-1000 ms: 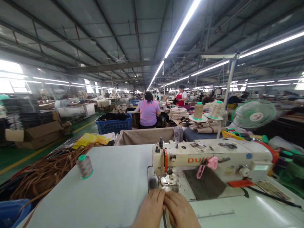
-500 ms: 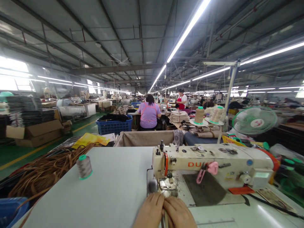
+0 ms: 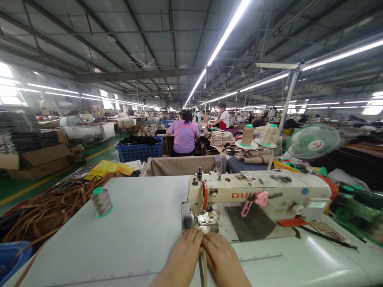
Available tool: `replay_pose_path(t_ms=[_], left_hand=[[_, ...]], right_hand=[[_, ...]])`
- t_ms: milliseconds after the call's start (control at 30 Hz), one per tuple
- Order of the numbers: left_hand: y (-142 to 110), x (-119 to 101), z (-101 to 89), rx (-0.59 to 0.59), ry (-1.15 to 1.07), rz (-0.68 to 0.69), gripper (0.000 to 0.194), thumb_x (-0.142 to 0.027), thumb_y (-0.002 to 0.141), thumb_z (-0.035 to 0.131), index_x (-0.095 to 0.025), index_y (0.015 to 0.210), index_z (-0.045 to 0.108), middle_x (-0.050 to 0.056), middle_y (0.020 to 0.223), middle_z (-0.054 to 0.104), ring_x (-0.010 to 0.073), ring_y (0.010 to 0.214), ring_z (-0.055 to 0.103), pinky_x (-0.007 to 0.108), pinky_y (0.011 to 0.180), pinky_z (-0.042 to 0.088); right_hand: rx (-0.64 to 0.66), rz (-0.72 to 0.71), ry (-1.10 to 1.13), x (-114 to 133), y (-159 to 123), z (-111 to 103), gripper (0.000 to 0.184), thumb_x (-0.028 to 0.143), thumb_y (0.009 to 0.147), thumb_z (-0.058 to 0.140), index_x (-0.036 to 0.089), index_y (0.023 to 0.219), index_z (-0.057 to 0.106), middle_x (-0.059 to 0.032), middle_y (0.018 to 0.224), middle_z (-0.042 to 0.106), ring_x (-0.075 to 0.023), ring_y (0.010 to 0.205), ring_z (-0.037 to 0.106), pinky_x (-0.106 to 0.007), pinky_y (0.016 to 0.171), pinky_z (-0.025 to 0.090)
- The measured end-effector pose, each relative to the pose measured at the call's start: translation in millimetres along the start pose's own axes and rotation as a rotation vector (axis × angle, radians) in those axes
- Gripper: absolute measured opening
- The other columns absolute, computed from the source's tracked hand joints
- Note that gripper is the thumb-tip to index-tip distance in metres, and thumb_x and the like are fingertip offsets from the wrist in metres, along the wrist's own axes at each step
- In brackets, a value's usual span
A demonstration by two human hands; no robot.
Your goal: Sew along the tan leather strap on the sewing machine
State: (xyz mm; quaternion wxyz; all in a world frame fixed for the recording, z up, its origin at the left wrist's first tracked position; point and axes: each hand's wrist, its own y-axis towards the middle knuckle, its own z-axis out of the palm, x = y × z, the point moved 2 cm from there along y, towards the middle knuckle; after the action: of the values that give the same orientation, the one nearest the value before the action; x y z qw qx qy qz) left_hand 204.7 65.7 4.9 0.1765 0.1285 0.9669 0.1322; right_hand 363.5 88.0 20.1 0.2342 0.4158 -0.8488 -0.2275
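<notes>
My left hand (image 3: pixel 183 257) and my right hand (image 3: pixel 223 259) lie side by side on the white sewing table (image 3: pixel 134 223), fingers together and pressed onto a narrow brown strap (image 3: pixel 202 268) that runs between them. The strap leads forward to the presser foot (image 3: pixel 205 219) of a cream sewing machine (image 3: pixel 260 195). Both sets of fingertips sit just in front of the foot. A grey thread spool (image 3: pixel 101 202) with a green core stands on the table to the left.
A heap of brown straps (image 3: pixel 50 207) lies off the table's left edge beside a blue bin (image 3: pixel 12 259). A green fan (image 3: pixel 312 141) and thread cones (image 3: pixel 247 136) stand behind the machine. A person in purple (image 3: pixel 183 137) sits ahead by a blue basket (image 3: pixel 139 151).
The view shifted slightly; my hands stay together on the strap at the presser foot, with a little more of the strap showing between them.
</notes>
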Motion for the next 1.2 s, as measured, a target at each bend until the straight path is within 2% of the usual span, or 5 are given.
replay_pose_path(t_ms=[167, 433, 600, 800, 1200], left_hand=[[-0.8, -0.7, -2.9, -0.052, -0.011, 0.017, 0.056, 0.007, 0.091, 0.048, -0.02, 0.138, 0.062, 0.009, 0.141, 0.069, 0.0237, 0.129, 0.066, 0.042, 0.119, 0.051], [2.3, -4.6, -10.3, -0.027, -0.017, 0.018, 0.037, -0.001, 0.097, 0.053, -0.018, 0.128, 0.065, 0.009, 0.133, 0.071, 0.0248, 0.123, 0.068, 0.042, 0.114, 0.054], [2.2, -7.0, -12.8, -0.02, 0.009, 0.041, 0.032, -0.004, 0.099, 0.053, -0.018, 0.126, 0.064, 0.011, 0.135, 0.07, 0.0251, 0.121, 0.069, 0.043, 0.113, 0.056], [2.8, -6.7, -13.3, -0.028, 0.029, 0.042, 0.029, -0.008, 0.1, 0.058, -0.016, 0.127, 0.065, 0.011, 0.134, 0.071, 0.0256, 0.122, 0.068, 0.042, 0.114, 0.055], [2.8, -6.8, -15.7, -0.027, 0.024, 0.069, 0.025, -0.008, 0.101, 0.054, -0.016, 0.122, 0.064, 0.011, 0.133, 0.07, 0.0253, 0.12, 0.069, 0.042, 0.112, 0.056]], right_hand=[[0.005, -0.013, -0.023, 1.3, 2.1, -2.8, 0.037, 0.007, 0.095, 0.063, 0.022, 0.129, 0.068, -0.0085, 0.12, 0.077, -0.027, 0.108, 0.073, -0.045, 0.098, 0.061], [-0.034, -0.105, -0.12, -7.2, -2.2, 0.3, 0.037, 0.011, 0.101, 0.052, 0.019, 0.134, 0.066, -0.0105, 0.12, 0.077, -0.0268, 0.108, 0.075, -0.043, 0.094, 0.063], [-0.051, -0.151, -0.155, -10.9, -3.5, 2.3, 0.036, 0.015, 0.105, 0.045, 0.018, 0.135, 0.065, -0.0107, 0.12, 0.078, -0.0266, 0.107, 0.076, -0.043, 0.092, 0.064], [-0.077, -0.17, -0.171, -13.8, -4.1, 2.7, 0.033, 0.02, 0.107, 0.046, 0.02, 0.132, 0.067, -0.0107, 0.119, 0.078, -0.027, 0.106, 0.076, -0.044, 0.092, 0.064], [-0.05, -0.143, -0.136, -11.6, -2.7, 1.4, 0.035, 0.019, 0.106, 0.048, 0.019, 0.136, 0.066, -0.0112, 0.12, 0.078, -0.0261, 0.108, 0.075, -0.043, 0.094, 0.063]])
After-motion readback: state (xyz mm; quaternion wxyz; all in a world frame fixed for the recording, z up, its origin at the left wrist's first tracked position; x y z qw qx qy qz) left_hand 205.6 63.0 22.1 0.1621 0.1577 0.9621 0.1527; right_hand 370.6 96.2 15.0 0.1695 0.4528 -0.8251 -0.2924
